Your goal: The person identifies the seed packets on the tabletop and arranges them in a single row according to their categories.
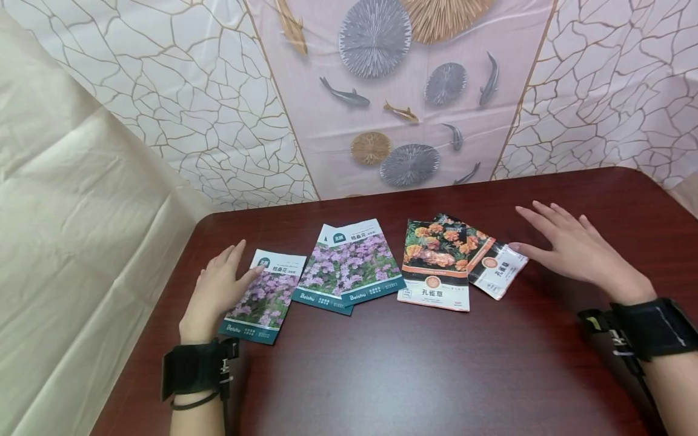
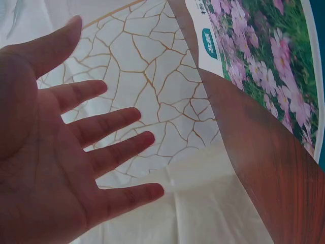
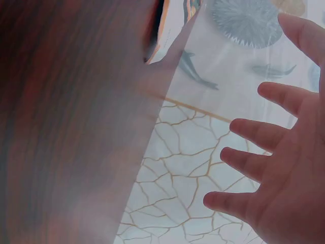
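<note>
Three seed packets with purple-pink flowers lie on the left half of the table: a single packet [image 1: 265, 297], and a pair of overlapping packets [image 1: 357, 260]. To their right, an upright seed packet with orange flowers [image 1: 434, 266] partly covers a second, slanted orange-flower packet [image 1: 498, 266]. My left hand [image 1: 215, 290] has its fingers spread and overlaps the left edge of the single purple packet in the head view. In the left wrist view its palm [image 2: 56, 157] holds nothing. My right hand [image 1: 572, 248] is spread too, its thumb near the slanted packet's corner; its palm [image 3: 289, 178] is bare.
The dark red wooden table [image 1: 414, 375] has rounded far corners. Behind it hangs a patterned cloth [image 1: 218, 91] with gold crack lines and a fish panel. A plain cream cloth [image 1: 82, 242] drapes along the left side. Black straps with cameras [image 1: 193, 369] circle both wrists.
</note>
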{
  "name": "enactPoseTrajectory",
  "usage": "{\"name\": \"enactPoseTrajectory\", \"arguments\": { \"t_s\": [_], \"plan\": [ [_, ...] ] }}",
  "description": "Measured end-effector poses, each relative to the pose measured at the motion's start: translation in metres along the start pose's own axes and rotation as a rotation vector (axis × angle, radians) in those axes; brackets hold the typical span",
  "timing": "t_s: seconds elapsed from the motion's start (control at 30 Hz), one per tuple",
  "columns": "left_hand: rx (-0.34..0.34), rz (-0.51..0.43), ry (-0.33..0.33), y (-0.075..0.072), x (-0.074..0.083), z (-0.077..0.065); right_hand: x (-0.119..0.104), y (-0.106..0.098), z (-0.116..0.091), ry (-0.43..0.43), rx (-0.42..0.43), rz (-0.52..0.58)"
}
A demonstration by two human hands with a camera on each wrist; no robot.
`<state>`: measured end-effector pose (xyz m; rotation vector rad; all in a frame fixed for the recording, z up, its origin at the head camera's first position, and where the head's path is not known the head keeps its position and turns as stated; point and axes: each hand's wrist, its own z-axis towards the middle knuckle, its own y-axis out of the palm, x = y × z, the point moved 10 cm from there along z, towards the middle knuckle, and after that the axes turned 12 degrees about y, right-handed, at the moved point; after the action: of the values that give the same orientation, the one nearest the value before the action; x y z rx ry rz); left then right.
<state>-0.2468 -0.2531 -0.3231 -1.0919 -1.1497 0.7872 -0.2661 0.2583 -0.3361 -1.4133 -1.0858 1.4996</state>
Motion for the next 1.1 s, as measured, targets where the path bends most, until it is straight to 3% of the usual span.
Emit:
{"name": "enactPoseTrajectory", "arguments": {
  "t_s": [0.33, 0.8, 1.1],
  "plan": [
    [-0.133, -0.089, -0.084, 0.011, -0.021, -0.010, -0.035, -0.001, 0.001, -0.067, 0.009, -0.014],
    [-0.219, -0.102, -0.169, 0.024, -0.037, -0.017, -0.140, 0.009, -0.002, -0.328, 0.053, -0.087],
    [-0.289, -0.166, -0.208, 0.040, -0.040, -0.021, -0.193, 0.036, -0.004, -0.454, -0.021, -0.108]
  ]
}}
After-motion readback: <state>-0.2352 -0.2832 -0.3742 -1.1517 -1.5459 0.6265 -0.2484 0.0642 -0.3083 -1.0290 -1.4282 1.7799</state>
